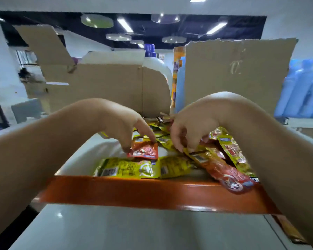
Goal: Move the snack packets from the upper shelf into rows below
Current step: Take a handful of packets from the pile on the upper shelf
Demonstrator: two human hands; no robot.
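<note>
Several snack packets lie in a heap on a white shelf (83, 156) behind an orange front lip (134, 192). My left hand (126, 127) reaches down and pinches the top edge of a small red packet (145, 150). My right hand (190, 130) curls its fingers round the end of a yellow packet (197, 154) in the heap. Two yellow packets (126, 168) lie flat along the front. A long red packet (229, 175) hangs over the lip at the right. More yellow packets (231, 150) sit under my right wrist.
An open cardboard box (105, 91) stands behind the heap, with a torn flap (238, 73) at the right. White and blue bottles (304, 91) fill the shelf behind. A pale flat surface (134, 230) lies below the orange lip.
</note>
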